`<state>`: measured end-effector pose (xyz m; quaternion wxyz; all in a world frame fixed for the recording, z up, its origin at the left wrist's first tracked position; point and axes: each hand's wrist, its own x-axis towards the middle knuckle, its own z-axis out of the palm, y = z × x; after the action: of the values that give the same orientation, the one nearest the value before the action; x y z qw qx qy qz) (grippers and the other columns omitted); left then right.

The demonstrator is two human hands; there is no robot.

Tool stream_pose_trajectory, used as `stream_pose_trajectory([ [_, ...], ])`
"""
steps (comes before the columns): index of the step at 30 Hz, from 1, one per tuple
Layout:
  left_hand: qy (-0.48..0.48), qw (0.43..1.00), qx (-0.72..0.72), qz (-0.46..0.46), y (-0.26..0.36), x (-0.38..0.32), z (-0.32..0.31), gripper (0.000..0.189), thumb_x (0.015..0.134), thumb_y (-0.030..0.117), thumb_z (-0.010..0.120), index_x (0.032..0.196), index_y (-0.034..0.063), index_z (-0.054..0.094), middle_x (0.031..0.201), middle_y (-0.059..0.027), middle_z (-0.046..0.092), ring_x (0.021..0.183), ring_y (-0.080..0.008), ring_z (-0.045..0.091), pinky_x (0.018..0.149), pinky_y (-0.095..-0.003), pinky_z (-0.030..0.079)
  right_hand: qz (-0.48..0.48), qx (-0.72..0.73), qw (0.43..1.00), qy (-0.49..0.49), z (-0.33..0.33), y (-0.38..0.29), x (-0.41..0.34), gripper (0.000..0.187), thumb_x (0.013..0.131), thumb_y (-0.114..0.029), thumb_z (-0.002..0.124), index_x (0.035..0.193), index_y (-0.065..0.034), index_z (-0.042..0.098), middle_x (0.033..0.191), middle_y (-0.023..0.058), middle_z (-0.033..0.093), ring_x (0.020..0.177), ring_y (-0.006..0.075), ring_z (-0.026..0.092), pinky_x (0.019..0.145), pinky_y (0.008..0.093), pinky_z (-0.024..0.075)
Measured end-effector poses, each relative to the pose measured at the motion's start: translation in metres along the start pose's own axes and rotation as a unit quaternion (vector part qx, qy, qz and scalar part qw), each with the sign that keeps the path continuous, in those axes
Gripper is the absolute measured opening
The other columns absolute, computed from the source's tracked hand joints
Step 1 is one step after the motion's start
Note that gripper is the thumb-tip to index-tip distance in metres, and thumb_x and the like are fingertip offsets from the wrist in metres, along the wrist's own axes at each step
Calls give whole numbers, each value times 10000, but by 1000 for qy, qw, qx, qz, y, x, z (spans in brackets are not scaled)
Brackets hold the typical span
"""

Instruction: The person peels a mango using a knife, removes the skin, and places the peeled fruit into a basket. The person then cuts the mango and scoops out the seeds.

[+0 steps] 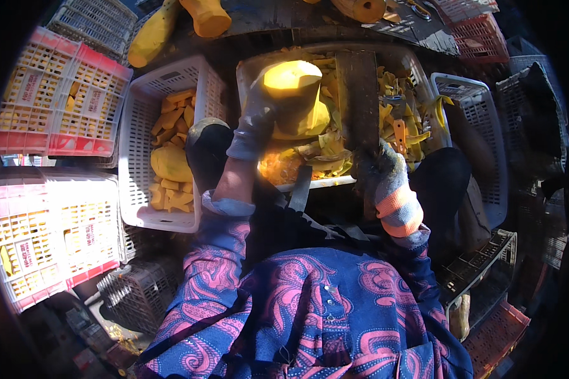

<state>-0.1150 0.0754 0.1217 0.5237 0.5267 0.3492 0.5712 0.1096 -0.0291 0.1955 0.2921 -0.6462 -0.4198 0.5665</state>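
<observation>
In a grey knit glove, my left hand (258, 118) grips the left side of a peeled yellow squash (291, 104). Sunlight falls on its pale cut top. The squash is above a white crate (244, 78) filled with peel strips (334, 156). My right hand (392, 173), in a glove with orange and grey stripes at the cuff, is closed around the lower end of an orange-handled peeler (399, 136). The peeler's metal head points away from me, over the peels. Between the hands, a dark wooden board (358, 99) lies across the crate.
A white crate (137, 189) at left holds cut squash pieces (173, 118). Red-and-white crates (61, 94) are stacked farther left. Peeled squashes (154, 33) lie on the dark table (275, 19) ahead. Another white crate (495, 180) stands at right, beyond my knee.
</observation>
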Motion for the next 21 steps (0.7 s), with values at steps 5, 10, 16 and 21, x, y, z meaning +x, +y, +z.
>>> stream_pose_trajectory([
  [5,6,998,-63,-9,-34,30,43,747,574,117,886,1226,26,532,1142,-87,630,1042,-188,604,925,-327,494,18,73,994,85,-28,41,22,129,922,-127,567,1034,-87,617,666,23,567,475,132,484,429,280,367],
  [10,22,999,44,-19,-85,59,89,846,465,140,944,1174,37,493,1112,-78,625,1023,-193,602,923,-331,499,78,73,987,121,-46,58,37,126,924,-140,569,1030,-88,611,657,37,560,469,135,471,429,281,367],
  [16,1,979,180,-99,-110,49,129,826,515,180,893,1221,85,475,1124,-58,590,1040,-173,564,921,-331,486,48,13,989,141,-62,75,52,108,920,-124,576,1007,-81,623,639,12,555,487,119,469,453,283,364],
  [21,-13,972,231,-33,-107,23,118,791,570,180,870,1236,78,457,1136,-76,584,1043,-176,563,912,-299,471,0,-66,990,126,-67,78,56,142,920,-145,566,1031,-88,634,711,26,599,578,138,521,559,263,419],
])
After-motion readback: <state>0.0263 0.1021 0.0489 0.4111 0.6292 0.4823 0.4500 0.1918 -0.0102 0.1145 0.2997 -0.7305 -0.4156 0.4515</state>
